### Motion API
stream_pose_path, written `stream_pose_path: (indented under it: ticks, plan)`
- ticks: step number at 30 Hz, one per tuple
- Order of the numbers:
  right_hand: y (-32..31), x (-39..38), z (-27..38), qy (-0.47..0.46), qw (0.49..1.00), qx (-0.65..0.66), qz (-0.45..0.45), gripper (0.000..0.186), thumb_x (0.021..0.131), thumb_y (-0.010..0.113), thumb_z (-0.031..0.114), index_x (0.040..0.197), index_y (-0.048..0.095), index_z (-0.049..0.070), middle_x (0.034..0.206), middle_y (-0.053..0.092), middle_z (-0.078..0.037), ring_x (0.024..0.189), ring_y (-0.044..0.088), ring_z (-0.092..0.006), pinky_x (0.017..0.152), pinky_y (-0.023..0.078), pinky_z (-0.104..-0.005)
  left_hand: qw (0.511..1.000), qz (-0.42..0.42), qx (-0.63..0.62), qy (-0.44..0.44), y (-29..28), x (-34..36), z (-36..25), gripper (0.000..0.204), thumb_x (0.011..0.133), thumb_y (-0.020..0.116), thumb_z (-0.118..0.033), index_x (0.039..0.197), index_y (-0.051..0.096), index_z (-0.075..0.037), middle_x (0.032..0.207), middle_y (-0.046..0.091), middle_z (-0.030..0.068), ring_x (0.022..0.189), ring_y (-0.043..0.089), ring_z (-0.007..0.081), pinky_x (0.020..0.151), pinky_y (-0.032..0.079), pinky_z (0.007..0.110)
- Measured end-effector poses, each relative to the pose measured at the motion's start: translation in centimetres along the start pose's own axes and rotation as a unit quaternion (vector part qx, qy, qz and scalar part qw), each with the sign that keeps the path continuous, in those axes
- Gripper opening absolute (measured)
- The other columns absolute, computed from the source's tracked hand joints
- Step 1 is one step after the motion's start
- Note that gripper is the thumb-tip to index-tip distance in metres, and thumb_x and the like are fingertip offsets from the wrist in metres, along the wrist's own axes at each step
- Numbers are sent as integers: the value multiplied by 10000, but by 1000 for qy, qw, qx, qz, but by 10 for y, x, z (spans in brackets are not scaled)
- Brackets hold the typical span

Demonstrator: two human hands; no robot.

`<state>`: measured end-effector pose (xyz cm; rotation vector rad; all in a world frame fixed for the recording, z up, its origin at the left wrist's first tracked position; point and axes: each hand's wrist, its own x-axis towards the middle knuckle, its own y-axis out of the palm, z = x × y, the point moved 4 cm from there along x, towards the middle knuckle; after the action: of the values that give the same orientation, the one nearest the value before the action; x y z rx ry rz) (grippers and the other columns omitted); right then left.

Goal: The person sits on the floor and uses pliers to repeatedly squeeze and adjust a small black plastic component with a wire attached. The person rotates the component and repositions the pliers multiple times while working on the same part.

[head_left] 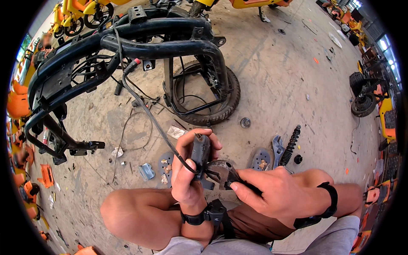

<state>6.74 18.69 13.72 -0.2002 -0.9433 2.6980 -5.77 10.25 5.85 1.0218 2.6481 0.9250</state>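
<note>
The frame (157,50) is glossy black — the gripped part (200,149) below it black too. Beyond the frame, a scooter (260,2) shows yellow; below the frame's left end, a plastic piece (46,176) is orange; to the frame's lower right, a clog (257,156) is grey, tan-specked.

A black block (201,149) is upright beside a grey-headed tool (224,171).

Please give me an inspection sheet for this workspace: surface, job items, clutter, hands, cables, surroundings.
Surface: stained concrete floor.
Job's things: dark block-shaped part; grey-headed tool, exact kind unclear.
Clutter: adjustable wrench, black coil-spring shock absorber, small scraps.
Hands: left hand grips the part; right hand grips the tool.
Cables: dark cable runs from the black vehicle frame to the left hand.
Surroundings: yellow vehicles beyond; orange piece at left.
</note>
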Motion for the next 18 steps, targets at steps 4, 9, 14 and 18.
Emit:
stream_pose_path:
  ticks: [4, 9, 14, 18]
  plan:
    - [-2, 1, -3, 12, 999, 19, 25, 173, 915, 632, 174, 886, 596, 8, 610, 593, -165, 518, 593, -349, 449, 454, -422, 1000, 6, -4, 4, -1, 0, 0, 665, 809, 570, -454, 1198, 473, 77, 951, 533, 198, 759, 515, 215, 661, 438, 314]
    - [-2, 2, -1, -12, 1000, -2, -7, 179, 918, 629, 184, 869, 591, 17, 584, 580, -159, 491, 577, -347, 429, 438, -423, 1000, 4, 15, 19, -1, 0, -1, 666, 820, 559, -445, 1215, 472, 85, 955, 533, 209, 761, 515, 217, 669, 437, 312]
    - [-3, 2, -1, -21, 999, -36, -6, 234, 919, 637, 209, 794, 563, 26, 529, 547, -146, 448, 552, -341, 405, 417, -423, 999, 0, 20, 49, -3, -1, 1, 648, 839, 542, -422, 1231, 466, 88, 965, 537, 213, 779, 509, 216, 687, 429, 311]
    - [-2, 0, -4, -25, 998, -50, -23, 279, 921, 643, 238, 759, 549, 32, 508, 532, -143, 430, 539, -343, 391, 404, -425, 997, 8, 43, 64, 0, 0, 0, 639, 848, 536, -421, 1246, 463, 74, 980, 536, 218, 796, 503, 219, 694, 425, 313]
